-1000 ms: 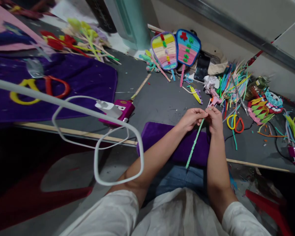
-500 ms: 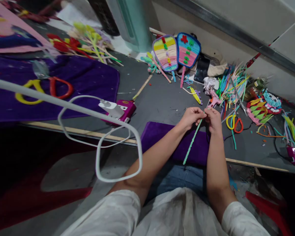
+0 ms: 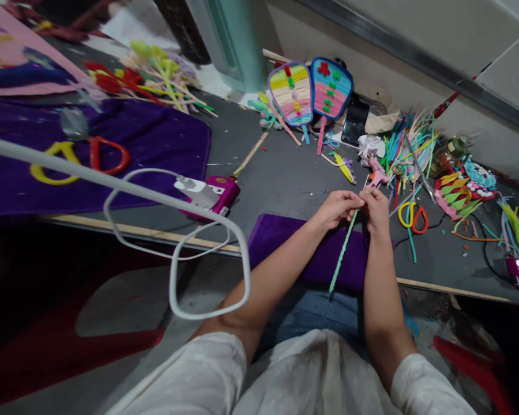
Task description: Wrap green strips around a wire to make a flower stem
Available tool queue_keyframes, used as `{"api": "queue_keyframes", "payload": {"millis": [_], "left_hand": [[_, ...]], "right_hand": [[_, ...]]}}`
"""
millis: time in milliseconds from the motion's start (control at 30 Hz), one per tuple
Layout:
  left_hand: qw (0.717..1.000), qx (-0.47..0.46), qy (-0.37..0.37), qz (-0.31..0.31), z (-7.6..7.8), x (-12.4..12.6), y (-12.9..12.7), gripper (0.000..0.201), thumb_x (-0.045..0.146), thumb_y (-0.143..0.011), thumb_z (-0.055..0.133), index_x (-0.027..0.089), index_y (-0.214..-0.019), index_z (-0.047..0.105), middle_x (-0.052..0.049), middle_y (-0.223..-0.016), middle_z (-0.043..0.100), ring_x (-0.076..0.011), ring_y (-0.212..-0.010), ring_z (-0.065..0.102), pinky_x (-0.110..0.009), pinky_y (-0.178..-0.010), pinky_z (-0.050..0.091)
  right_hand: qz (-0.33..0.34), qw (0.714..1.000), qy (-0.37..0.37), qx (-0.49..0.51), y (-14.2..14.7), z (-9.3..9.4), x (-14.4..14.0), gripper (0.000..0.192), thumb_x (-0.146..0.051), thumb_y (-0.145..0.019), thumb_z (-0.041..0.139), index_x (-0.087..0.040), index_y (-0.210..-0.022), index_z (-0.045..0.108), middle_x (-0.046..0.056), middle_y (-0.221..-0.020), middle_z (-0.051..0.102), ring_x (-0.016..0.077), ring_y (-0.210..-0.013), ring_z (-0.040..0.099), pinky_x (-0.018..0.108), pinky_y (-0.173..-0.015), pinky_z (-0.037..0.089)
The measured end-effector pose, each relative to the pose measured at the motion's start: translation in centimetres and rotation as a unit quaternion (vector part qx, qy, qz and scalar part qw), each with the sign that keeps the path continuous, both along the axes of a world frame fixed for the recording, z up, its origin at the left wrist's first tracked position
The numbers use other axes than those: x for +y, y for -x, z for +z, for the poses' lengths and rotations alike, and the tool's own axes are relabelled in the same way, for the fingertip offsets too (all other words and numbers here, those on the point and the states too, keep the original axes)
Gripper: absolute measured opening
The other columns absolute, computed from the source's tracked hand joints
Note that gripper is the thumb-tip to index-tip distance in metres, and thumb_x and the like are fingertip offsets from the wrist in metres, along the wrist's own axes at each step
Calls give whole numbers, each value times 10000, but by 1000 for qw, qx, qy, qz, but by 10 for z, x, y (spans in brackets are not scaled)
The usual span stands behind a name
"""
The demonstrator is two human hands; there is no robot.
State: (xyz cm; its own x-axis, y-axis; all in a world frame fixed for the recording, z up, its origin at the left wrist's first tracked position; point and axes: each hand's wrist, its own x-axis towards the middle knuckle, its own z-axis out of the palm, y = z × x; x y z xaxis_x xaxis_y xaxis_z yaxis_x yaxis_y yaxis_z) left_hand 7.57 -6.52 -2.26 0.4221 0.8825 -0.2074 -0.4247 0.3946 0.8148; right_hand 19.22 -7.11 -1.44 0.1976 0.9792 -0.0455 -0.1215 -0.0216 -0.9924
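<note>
- Far left, around 9 o'clock: a purple cloth (image 3: 155, 144) with yellow and red loops (image 3: 80, 161) lying on it. A white cable (image 3: 173, 271) swings across in front, close to the camera.
- Left of middle: a magenta glue gun (image 3: 218, 193) sits on the grey table (image 3: 285, 178), just past the cable plug.
- Up at 12 o'clock: two striped fans (image 3: 311, 92) leaning side by side near the wall.
- Middle: the left hand (image 3: 337, 207) is pinched shut on the top end of a green stick (image 3: 341, 253), fingertips closed right on it.
- The stick's long axis runs from the fingers at about 1 o'clock down to 7 o'clock, toward the lap, over a small purple pad (image 3: 294, 248). The free end hangs below both hands.
- The right hand (image 3: 378, 210) touches the left, also closed on that same top end. Both hands are equally near; neither holds the lower part.
- Right, 2 to 3 o'clock: a messy pile of coloured stems (image 3: 409, 150), then scissors (image 3: 413, 218) with yellow and red handles just beside the right wrist.
</note>
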Motion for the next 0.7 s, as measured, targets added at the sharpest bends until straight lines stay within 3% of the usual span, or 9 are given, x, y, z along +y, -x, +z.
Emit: {"api": "queue_keyframes", "payload": {"millis": [133,267,367,533,700], "left_hand": [[988,118,-67,71,0,-3,-5,168,142,-665,703,125,-675,537,45,-453,517,-67,-341,478,-159,-333,358],[981,150,-91,85,0,-3,-6,143,111,-694,648,129,-636,518,51,-403,488,-69,-318,471,-149,-326,341],[988,112,-77,77,-1,-2,-5,144,112,-679,654,123,-614,526,48,-407,492,-59,-315,455,-146,-318,320],[998,21,-40,43,-1,0,0,218,194,-610,756,116,-629,554,46,-426,507,-42,-317,425,-150,-311,287],[999,-47,3,-1,0,2,3,313,236,-534,819,119,-626,544,49,-444,516,-26,-319,397,-151,-309,249]], "right_hand": [[-59,986,-64,-145,0,-9,5,140,-236,-653,609,-182,-571,508,-70,-537,428,67,-519,362,210,-526,317],[-63,981,-65,-174,0,-12,6,126,-247,-655,600,-182,-585,518,-74,-536,428,69,-523,359,211,-534,317],[-41,991,-44,-122,1,-7,3,149,-267,-651,610,-182,-584,506,-72,-532,435,67,-518,361,207,-506,305],[18,998,53,19,0,3,-1,198,-296,-616,664,-191,-621,496,-91,-492,388,42,-420,287,196,-398,176],[67,992,62,92,-3,7,-1,211,-289,-597,686,-190,-644,505,-86,-507,409,34,-409,312,178,-367,171]]}}
